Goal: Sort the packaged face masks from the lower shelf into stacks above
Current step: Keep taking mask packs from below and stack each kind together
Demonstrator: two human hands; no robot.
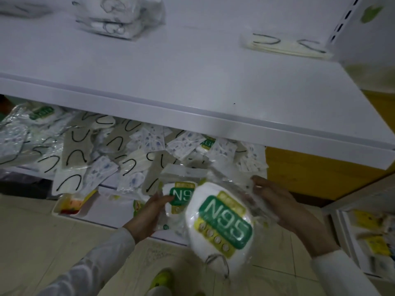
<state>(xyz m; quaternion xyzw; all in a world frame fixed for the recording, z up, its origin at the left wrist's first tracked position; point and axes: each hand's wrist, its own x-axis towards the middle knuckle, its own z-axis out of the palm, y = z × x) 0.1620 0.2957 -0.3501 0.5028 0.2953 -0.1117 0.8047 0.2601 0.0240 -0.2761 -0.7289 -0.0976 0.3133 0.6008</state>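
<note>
My right hand grips a clear pack holding a white mask with a green N95 label, lifted in front of the lower shelf. Beside it my left hand grips a second N95 pack at the lower shelf's front edge. A loose pile of packaged masks covers the lower shelf: cream ones with black ear loops, small blue-patterned ones and more N95 packs. On the upper shelf stand a stack of white masks in a bag and a flat stack of cream masks.
A white shelf upright with slots bounds the upper shelf on the right. A yellow panel sits right of the lower shelf. A small tray of coloured items lies at the lower left, and other goods at the right.
</note>
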